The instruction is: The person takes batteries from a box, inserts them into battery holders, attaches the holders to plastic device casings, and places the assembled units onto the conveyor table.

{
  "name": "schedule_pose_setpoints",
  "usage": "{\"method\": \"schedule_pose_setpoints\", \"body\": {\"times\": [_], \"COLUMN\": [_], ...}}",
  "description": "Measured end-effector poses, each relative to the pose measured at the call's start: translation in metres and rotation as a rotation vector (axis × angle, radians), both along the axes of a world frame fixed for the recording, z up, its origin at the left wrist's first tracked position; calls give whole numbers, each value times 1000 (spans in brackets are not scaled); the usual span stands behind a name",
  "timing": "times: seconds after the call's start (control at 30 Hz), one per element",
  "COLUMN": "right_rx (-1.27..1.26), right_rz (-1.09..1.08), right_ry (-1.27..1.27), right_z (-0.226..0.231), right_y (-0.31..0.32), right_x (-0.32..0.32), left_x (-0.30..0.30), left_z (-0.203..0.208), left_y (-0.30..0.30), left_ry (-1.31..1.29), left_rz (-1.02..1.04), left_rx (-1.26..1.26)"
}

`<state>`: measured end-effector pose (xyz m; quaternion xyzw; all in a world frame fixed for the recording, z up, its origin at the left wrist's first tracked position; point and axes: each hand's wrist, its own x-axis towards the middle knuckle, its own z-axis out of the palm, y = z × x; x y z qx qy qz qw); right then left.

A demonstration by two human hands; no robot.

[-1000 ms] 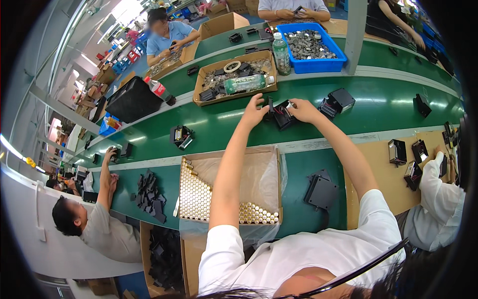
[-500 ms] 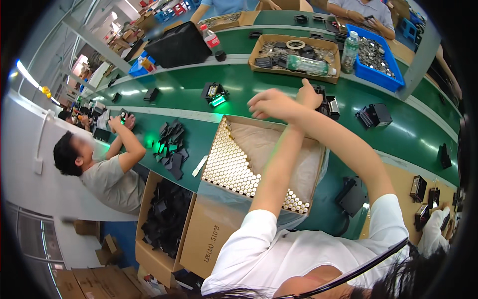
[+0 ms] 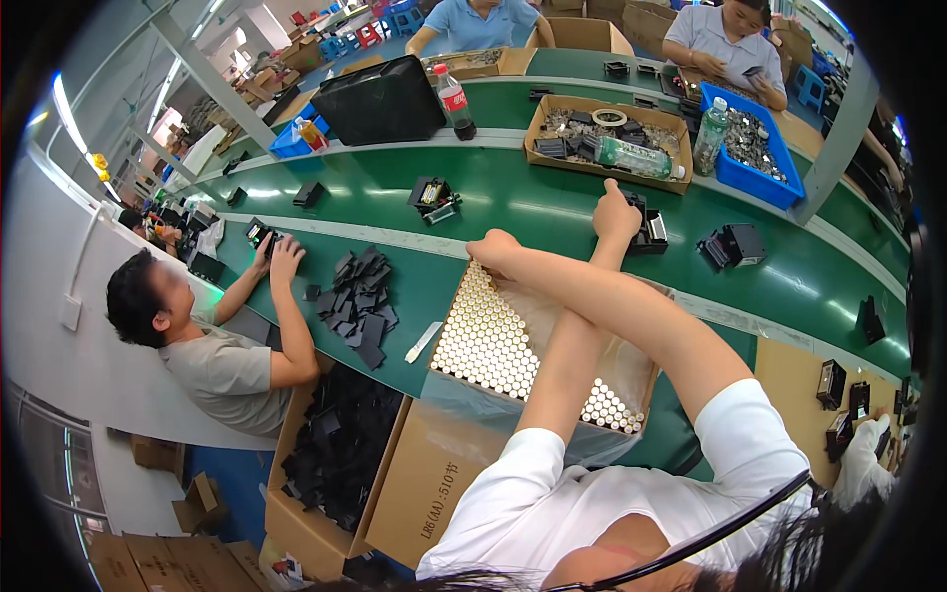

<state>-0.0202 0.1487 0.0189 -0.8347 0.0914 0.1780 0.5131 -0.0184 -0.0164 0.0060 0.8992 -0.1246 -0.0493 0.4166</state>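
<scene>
Batteries (image 3: 483, 337), white-topped cylinders, in brown cardboard box (image 3: 649, 383), centre frame; right hand (image 3: 496, 250) over box's upper-left corner, grip I can't tell. Left hand (image 3: 617, 213) beside black plastic case (image 3: 651, 239), upper right, hold hidden. Crossed forearms (image 3: 612, 298) could bump, I judge, toppling batteries.

Dark print (image 3: 440, 499) lines a brown cardboard panel (image 3: 418, 476), lower centre; pale lettering marks the red label (image 3: 454, 101) on a clear plastic bottle (image 3: 464, 128), upper centre.

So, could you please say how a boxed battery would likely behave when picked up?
The batteries have round ends, so one laid sideways would probably roll. Their upright, close-packed rows suggest stiff bodies, and the shiny ends may feel slippery.
</scene>
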Motion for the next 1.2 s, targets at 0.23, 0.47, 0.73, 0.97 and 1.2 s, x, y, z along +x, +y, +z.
{"method": "schedule_pose_setpoints", "body": {"times": [0.23,0.47,0.73,0.97,1.2], "right_rx": [-179,-228,-265,-292,-237], "right_rz": [20,69,194,276,281], "right_ry": [-73,-103,-138,-402,-396], "right_z": [0,-4,-14,-27,-28], "right_y": [-1,-1,-3,-6,-9], "right_x": [4,8,12,6,-3], "left_x": [1,3,7,4,3], "left_z": [2,-4,-10,-19,-17], "left_y": [4,7,10,4,-8], "left_ry": [-22,-46,-55,-146,-170], "left_rz": [36,31,52,53,31], "left_rx": [4,-72,-69,-58,48]}}
